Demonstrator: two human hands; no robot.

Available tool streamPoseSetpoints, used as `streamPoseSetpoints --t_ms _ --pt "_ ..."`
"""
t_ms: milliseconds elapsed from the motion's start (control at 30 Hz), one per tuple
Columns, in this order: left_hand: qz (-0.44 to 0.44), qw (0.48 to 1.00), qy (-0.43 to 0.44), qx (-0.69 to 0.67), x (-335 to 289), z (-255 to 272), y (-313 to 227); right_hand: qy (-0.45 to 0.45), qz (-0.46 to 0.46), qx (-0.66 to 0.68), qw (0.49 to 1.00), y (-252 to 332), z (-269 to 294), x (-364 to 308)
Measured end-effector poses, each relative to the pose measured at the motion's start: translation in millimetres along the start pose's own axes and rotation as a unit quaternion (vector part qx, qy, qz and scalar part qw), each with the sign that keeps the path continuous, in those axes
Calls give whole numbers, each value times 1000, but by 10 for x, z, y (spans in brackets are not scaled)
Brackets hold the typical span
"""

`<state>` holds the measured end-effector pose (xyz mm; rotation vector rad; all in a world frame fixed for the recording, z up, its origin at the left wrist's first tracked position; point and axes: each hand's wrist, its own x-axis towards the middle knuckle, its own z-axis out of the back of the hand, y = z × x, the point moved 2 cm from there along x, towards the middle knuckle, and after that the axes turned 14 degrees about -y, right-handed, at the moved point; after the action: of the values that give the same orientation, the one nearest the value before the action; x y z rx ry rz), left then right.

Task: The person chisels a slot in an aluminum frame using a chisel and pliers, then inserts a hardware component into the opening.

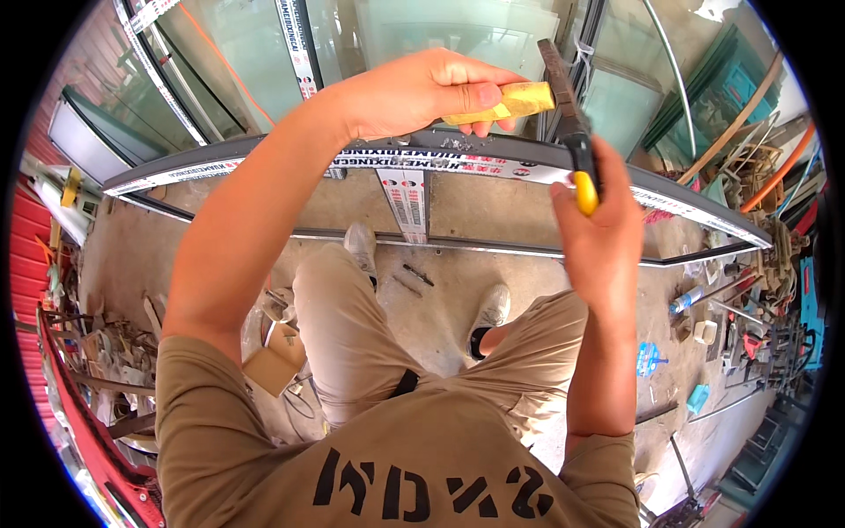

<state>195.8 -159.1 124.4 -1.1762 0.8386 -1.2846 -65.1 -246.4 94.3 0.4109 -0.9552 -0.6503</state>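
My left hand [422, 95] is wrapped round a yellow block [519, 99], held level above the frame. The block's right end is at or against the rusty metal of a hammer [558, 84]; whether they touch I cannot tell. My right hand [603, 224] grips the hammer by its black-and-yellow handle, with its metal part pointing away from me. Below both hands a dark grey metal window frame [402, 207] with printed protective tape stands across in front of my legs. Small white bits lie on its top edge near my left hand.
Glass panes [458, 40] and taped frame bars lie beyond the frame. A cardboard box [275, 359] is beside my left leg. Thin dark tools [418, 275] lie on the floor between my feet. Scrap and tools clutter both sides, with a blue spray can [687, 299] at right.
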Motion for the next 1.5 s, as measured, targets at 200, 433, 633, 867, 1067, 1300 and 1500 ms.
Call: streamPoseSetpoints --t_ms 200,433,633,867,1067,1300,1500 --pt "1 1000 -4 -5 34 -39 23 -56 -60 62 995 -63 21 12" --pt "-13 1000 15 -5 101 1 20 -79 -159 142 974 11 -2 -3" --pt "-1 1000 9 10 83 35 40 -145 -218 244 934 17 30 16" --pt "1 1000 10 19 59 -2 19 -212 -245 294 899 -84 0 -59" --pt "-8 999 15 35 54 1 21 -140 -114 184 966 -150 -106 -87" --pt "-13 1000 -5 7 98 42 38 -197 -200 277 919 -15 144 43" --pt "-40 989 -103 -102 39 358 -19 -197 -211 268 919 -168 98 -53"
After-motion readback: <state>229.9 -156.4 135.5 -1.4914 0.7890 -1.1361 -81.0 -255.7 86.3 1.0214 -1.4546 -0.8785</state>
